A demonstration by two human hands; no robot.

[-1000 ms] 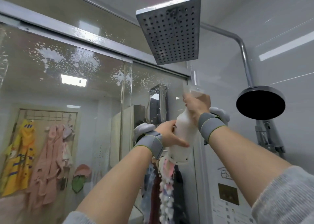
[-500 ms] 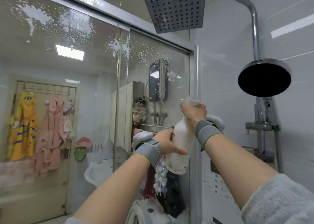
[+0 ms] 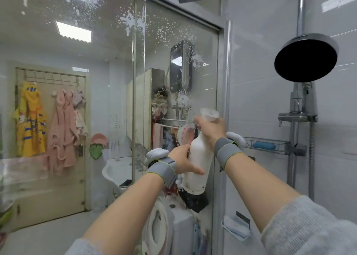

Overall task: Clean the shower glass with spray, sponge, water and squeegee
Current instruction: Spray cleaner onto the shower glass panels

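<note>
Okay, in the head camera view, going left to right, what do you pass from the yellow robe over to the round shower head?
Yellow robe → pink robe → left hand → white spray bottle → right hand → blue soap in the wire rack → round shower head.

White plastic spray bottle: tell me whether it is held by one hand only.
No: the right hand grips the white plastic spray bottle at its trigger top, the left hand holds its body.

Before the foam-flecked shower glass (image 3: 164, 65), the right hand (image 3: 211, 130) grips the white spray bottle's (image 3: 199, 165) blurred trigger head while the left hand (image 3: 182, 161) holds its body.
</note>
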